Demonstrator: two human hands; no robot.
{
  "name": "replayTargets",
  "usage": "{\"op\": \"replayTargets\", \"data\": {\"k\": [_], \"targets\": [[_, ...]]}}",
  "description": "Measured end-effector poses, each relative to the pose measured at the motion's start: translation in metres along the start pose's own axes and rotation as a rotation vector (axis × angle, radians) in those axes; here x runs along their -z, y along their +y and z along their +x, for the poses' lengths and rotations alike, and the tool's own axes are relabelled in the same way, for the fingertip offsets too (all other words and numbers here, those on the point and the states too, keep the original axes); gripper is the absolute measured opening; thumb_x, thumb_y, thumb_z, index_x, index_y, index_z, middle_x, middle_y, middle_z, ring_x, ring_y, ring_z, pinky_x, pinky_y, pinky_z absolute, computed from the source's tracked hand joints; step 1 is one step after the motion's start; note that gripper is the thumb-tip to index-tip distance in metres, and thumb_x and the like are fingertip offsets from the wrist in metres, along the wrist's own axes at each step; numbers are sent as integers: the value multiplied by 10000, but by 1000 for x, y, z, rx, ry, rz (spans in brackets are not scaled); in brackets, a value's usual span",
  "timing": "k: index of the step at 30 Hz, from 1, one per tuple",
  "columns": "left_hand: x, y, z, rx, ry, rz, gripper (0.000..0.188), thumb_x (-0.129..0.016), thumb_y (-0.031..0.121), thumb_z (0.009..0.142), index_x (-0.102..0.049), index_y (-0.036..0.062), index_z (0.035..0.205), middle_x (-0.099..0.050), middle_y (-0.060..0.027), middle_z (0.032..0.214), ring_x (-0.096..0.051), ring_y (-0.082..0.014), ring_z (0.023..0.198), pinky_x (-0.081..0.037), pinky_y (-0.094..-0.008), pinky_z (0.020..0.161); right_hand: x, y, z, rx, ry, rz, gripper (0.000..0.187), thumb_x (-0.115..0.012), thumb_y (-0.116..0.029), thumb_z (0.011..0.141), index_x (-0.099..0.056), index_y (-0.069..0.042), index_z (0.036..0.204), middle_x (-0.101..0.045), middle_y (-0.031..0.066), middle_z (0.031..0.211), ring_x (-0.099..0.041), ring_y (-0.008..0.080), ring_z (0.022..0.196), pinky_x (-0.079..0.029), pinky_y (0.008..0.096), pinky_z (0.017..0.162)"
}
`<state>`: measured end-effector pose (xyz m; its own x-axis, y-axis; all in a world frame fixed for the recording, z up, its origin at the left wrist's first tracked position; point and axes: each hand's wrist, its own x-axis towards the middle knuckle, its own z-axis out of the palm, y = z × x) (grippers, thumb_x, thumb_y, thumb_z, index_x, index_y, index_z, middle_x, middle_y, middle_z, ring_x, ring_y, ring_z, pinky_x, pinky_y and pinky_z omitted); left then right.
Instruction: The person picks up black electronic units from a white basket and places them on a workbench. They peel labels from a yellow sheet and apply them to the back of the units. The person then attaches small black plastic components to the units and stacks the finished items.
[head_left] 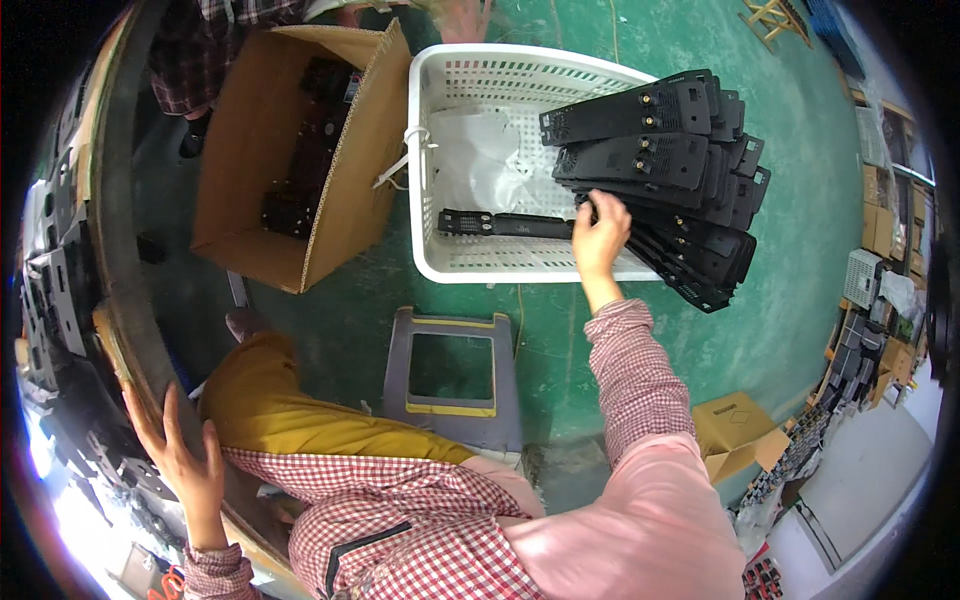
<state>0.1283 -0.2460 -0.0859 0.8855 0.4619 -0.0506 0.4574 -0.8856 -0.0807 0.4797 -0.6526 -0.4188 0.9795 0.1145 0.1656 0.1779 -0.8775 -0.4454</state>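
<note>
My right hand [600, 236] reaches over the near side of a white plastic basket [422, 180]. Its fingers are curled together on a black perforated panel [520, 225] that lies along the basket's near wall; the hand covers that panel's right end. Right beside the fingers, a fanned pile of black panels [640, 160] rests across the basket's right side and hangs over its rim. Several panels carry small brass-coloured fittings. At the lower left, my left hand [185, 465] is spread open against the edge of a workbench [150, 350], holding nothing.
An open cardboard box [350, 170] with dark parts stands left of the basket. A grey step stool [450, 420] is on the green floor before me. Another person's checked clothing [180, 60] shows at upper left. A small carton [735, 425] and shelves [880, 220] are on the right.
</note>
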Motion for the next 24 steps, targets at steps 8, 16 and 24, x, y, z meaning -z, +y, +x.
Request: {"op": "replayTargets", "data": {"k": [8,16,24], "targets": [[1,0,0,-16,3,40,590,-644,50,795,-536,68,1375,-211,-228,1604,-217,-438,1477,-208,-524,1193,84,-1,96,117,400,-273,424,-692,-209,839,-635,-144,1255,-574,75,1260,-504,300,1197,-379,462,998],[3,-2,0,-22,4,21,610,-650,58,791,-524,73,1388,-222,-228,1600,-206,-433,1480,-185,-524,1201,111,17,139,-240,56,-572,552,-734,-462,825,-669,-44,1178,-561,155,1306,-522,336,1200,-425,492,987],[5,-2,1,2,-28,44,616,-662,94,794,-523,85,1394,-226,-246,1591,-200,-444,1476,-178,-552,1195,112,1,152,-283,-19,-716,543,-750,-510,801,-725,-67,1113,-555,167,1327,-488,344,1249,-396,485,1021]]}}
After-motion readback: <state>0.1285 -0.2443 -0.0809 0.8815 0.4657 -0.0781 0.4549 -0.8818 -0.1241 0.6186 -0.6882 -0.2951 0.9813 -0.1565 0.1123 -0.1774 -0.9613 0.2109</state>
